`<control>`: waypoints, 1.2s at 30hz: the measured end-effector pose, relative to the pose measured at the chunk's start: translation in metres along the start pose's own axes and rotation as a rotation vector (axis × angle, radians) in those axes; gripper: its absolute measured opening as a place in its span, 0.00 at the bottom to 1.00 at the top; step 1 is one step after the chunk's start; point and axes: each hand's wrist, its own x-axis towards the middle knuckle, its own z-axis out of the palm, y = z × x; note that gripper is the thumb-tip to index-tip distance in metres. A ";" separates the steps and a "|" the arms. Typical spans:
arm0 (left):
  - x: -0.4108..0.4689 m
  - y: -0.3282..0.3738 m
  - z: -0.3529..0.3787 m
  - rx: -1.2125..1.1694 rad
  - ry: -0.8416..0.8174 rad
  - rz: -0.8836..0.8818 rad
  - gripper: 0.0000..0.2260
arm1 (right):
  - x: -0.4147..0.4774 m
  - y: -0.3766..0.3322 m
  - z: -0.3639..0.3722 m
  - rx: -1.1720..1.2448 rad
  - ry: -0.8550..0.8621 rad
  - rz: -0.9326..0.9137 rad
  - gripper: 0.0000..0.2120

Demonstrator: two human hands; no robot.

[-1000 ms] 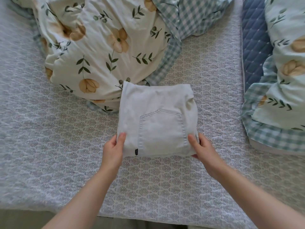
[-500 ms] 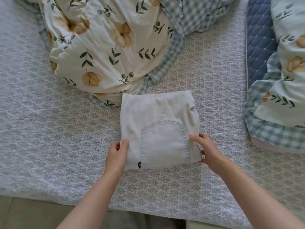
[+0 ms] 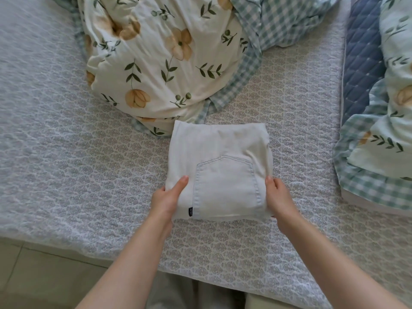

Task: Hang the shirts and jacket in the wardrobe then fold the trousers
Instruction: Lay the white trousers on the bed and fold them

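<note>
Trousers, pale and folded into a compact rectangle, lie on the patterned bed cover near its front edge. Their far edge touches the floral duvet heaped behind. A back pocket faces up, with a small dark label tab at its lower left corner.

The left hand grips the near-left corner of the bundle, thumb lying on top; the fingers go under the edge and are hidden. The right hand pinches the near-right side the same way, thumb on top, fingers out of sight below. Both hands are clamped on the cloth.

Assessment: folding appears all but complete. No shirts or jacket are in view, so the hanging cannot be checked from here. The step in hand looks like squaring up or lifting the finished bundle.

Recommendations: keep both grips level so the layers do not slide apart. Press the top flat toward the fold, since the upper right corner shows slack and a crease. If lifting, support from beneath with the hidden fingers rather than pulling on the top layer alone. Keep the bundle clear of the duvet so nothing drags the fold open.

A second floral pillow lies well apart at the right.
</note>
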 end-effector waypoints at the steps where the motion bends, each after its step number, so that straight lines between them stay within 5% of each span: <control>1: -0.004 -0.001 -0.001 -0.032 0.007 0.025 0.22 | -0.005 0.000 0.000 0.001 0.015 -0.035 0.16; 5: -0.032 -0.004 -0.014 -0.126 -0.022 0.100 0.13 | -0.031 -0.004 -0.008 -0.007 0.054 -0.116 0.13; 13: -0.124 -0.010 -0.074 -0.317 -0.001 0.211 0.27 | -0.117 -0.044 -0.014 -0.022 -0.033 -0.259 0.12; 26: -0.237 -0.037 -0.230 -0.510 0.363 0.239 0.34 | -0.281 -0.136 0.072 -0.269 -0.367 -0.496 0.16; 32: -0.277 -0.047 -0.307 -0.664 0.478 0.226 0.21 | -0.347 -0.164 0.148 -0.367 -0.500 -0.602 0.16; 36: -0.297 -0.057 -0.365 -0.772 0.585 0.211 0.38 | -0.390 -0.176 0.208 -0.409 -0.568 -0.666 0.14</control>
